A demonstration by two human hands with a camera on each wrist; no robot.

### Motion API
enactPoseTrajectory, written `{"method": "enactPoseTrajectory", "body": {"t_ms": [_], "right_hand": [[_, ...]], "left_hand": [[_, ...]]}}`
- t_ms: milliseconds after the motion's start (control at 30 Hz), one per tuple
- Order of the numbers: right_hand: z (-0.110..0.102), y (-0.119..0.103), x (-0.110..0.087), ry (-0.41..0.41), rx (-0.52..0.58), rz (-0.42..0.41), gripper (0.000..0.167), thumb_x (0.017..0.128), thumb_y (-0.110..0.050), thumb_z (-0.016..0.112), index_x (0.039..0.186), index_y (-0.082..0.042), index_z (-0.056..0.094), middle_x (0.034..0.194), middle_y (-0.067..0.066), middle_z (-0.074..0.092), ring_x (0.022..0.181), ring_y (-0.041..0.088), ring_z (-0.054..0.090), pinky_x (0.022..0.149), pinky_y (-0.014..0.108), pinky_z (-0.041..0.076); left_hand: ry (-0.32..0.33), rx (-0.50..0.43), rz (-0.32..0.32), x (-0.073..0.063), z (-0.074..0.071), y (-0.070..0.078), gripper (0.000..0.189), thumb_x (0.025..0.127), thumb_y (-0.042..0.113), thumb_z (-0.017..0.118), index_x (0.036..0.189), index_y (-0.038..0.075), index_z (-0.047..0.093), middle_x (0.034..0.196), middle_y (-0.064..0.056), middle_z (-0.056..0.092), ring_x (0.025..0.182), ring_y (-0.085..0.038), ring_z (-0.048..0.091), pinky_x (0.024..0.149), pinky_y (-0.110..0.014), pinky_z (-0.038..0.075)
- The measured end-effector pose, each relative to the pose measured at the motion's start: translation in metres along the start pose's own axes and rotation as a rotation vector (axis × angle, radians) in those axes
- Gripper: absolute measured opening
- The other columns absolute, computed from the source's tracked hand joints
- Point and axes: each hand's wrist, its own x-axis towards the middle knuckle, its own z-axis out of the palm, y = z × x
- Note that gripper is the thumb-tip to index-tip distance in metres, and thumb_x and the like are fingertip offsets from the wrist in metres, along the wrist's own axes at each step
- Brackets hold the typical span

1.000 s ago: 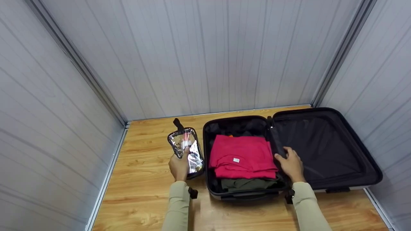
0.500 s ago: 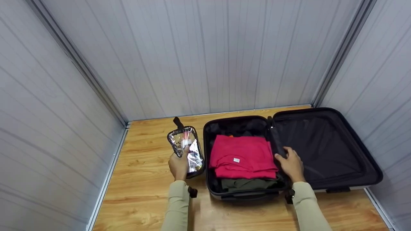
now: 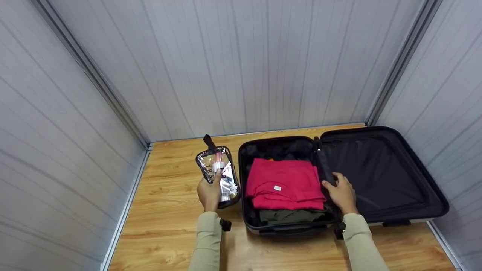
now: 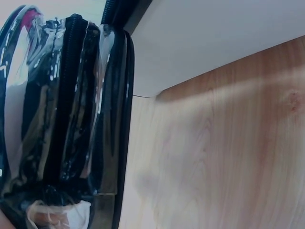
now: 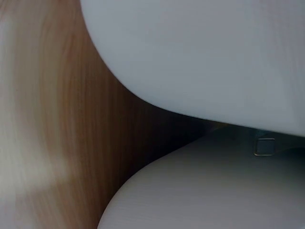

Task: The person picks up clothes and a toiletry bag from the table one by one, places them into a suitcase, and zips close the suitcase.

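My left hand [image 3: 209,194] grips a clear toiletry bag [image 3: 230,184] with black trim, its thumb over the front. Small bottles show through the plastic, and a black strap loop [image 3: 209,141] stands at the top. The bag is tilted, close beside the left wall of a suitcase [image 3: 244,222]. In the left wrist view the bag [image 4: 71,109] fills the left side. My right hand [image 3: 342,192] holds the suitcase's inner edge where its two halves meet; part of the fingers is hidden. A folded red garment [image 3: 282,177] lies in the left half.
A dark green cloth [image 3: 293,216] lies under the red garment. The suitcase lid [image 3: 376,169] lies flat at the right, black lining upward. Wood flooring [image 3: 169,226] surrounds the suitcase. Panel walls [image 3: 244,67] stand behind and on both sides.
The toiletry bag has shifted slightly upward in the head view, with my left hand still around it, and its glare has changed. My right hand and the suitcase stay where they were.
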Motion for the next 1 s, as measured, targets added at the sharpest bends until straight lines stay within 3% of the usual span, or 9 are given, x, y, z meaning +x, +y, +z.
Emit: {"method": "enactPoseTrajectory", "body": {"t_ms": [367,667,1000], "right_hand": [[0.000,0.000,0.000,0.000,-0.004,0.009,0.066,0.100,-0.042,0.062,0.152,-0.006,0.044,0.130,0.026,0.057,0.116,0.044,0.058,0.098,0.061,0.042],[0.001,-0.003,-0.002,0.013,0.003,-0.007,0.063,0.100,-0.038,0.063,0.150,-0.004,0.046,0.128,0.027,0.058,0.114,0.043,0.058,0.097,0.060,0.043],[-0.001,-0.002,-0.001,-0.006,0.003,0.015,0.065,0.100,-0.041,0.062,0.152,-0.005,0.044,0.135,0.028,0.055,0.120,0.044,0.056,0.102,0.061,0.041]], "left_hand": [[0.011,-0.064,0.045,0.000,0.000,0.006,0.049,0.089,0.056,0.073,0.068,0.014,0.059,0.074,-0.012,0.066,0.068,-0.028,0.056,0.065,-0.041,0.044],[0.008,-0.077,0.064,-0.005,0.003,0.013,0.049,0.089,0.052,0.075,0.064,0.015,0.054,0.069,-0.010,0.062,0.066,-0.028,0.052,0.064,-0.042,0.043],[-0.009,-0.101,0.035,-0.010,0.011,0.018,0.048,0.088,0.054,0.075,0.067,0.014,0.059,0.073,-0.011,0.067,0.068,-0.027,0.057,0.067,-0.043,0.046]]}}
